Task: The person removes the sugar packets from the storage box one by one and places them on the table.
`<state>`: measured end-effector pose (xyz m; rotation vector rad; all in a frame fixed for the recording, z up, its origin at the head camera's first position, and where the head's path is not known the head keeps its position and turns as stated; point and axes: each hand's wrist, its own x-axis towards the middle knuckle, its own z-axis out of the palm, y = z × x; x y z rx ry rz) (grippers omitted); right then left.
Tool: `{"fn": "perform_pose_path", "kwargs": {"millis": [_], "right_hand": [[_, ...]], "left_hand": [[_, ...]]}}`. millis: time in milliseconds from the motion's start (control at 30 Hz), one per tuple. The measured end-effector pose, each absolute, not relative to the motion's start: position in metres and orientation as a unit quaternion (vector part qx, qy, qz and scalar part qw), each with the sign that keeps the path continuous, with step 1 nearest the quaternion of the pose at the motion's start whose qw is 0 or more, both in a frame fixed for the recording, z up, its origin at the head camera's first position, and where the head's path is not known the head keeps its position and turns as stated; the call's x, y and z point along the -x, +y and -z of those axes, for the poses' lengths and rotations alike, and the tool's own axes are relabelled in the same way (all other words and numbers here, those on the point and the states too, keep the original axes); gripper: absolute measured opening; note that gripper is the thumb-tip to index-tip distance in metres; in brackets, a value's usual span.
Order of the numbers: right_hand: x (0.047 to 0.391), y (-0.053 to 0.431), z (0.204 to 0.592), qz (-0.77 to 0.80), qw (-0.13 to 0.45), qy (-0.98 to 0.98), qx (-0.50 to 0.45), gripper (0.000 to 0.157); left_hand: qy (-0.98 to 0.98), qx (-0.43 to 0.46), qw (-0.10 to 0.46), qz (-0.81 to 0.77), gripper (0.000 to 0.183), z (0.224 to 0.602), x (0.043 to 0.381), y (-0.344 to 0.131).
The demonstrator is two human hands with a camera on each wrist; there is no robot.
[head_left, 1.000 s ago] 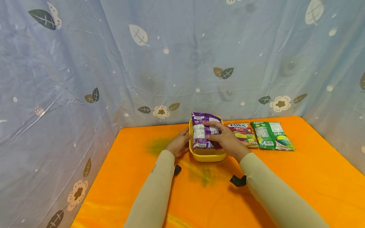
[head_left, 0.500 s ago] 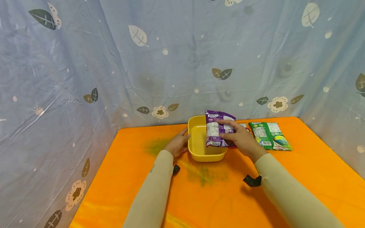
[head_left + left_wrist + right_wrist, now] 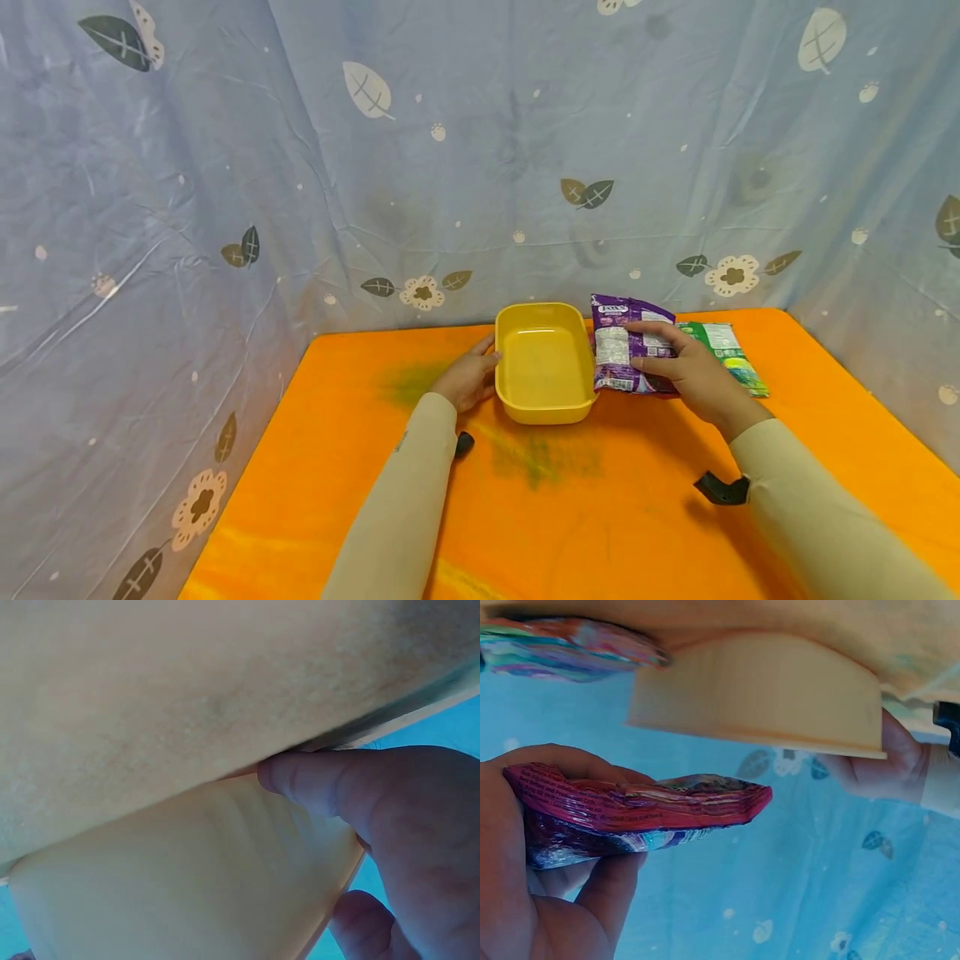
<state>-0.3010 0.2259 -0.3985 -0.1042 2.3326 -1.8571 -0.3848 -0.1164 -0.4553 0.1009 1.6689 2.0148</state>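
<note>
A purple candy bag (image 3: pixel 613 346) marked FOX'S is in my right hand (image 3: pixel 693 371), to the right of the yellow plastic tub (image 3: pixel 543 367). In the right wrist view my thumb and fingers hold the candy bag from both sides, with its sealed edge toward the camera. The inside of the tub is bare. My left hand (image 3: pixel 467 379) holds the tub's left side, its thumb at the rim and its fingers along the outer wall. The left wrist view has the tub's wall (image 3: pixel 165 877) close up, with my fingers (image 3: pixel 307 780) against it.
A green candy bag (image 3: pixel 727 346) lies to the right, partly covered by my right hand. Another colourful bag (image 3: pixel 577 649) lies beside the tub, mostly hidden behind the purple one in the head view. A patterned curtain (image 3: pixel 480 167) borders the orange table (image 3: pixel 570 517).
My right hand has moved the purple candy bag from over the tub to the right, now overlapping the red FOX'S bag. My left hand and the tub have stayed in place.
</note>
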Motion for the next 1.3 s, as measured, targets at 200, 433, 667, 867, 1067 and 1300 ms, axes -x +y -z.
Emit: {"fn": "perform_pose_path", "kwargs": {"millis": [200,433,667,867,1067,1300], "right_hand": [[0.289,0.249,0.406,0.601,0.079,0.795,0.018,0.063],[0.278,0.264,0.423,0.566,0.086,0.82,0.01,0.063],[0.262,0.266,0.435,0.533,0.109,0.839,0.023,0.068],[0.254,0.261,0.448,0.517,0.128,0.846,0.025,0.067],[0.249,0.253,0.454,0.531,0.145,0.834,0.032,0.066],[0.247,0.247,0.455,0.551,0.154,0.82,0.015,0.066]], "left_hand": [[0.614,-0.025,0.252,-0.747,0.056,0.455,0.385,-0.115],[0.612,-0.019,0.25,-0.75,0.055,0.456,0.385,-0.115],[0.611,-0.022,0.252,-0.75,0.056,0.455,0.384,-0.115],[0.611,-0.021,0.251,-0.75,0.056,0.455,0.385,-0.115],[0.608,-0.026,0.254,-0.751,0.056,0.457,0.386,-0.115],[0.61,-0.027,0.253,-0.75,0.056,0.456,0.386,-0.114]]}}
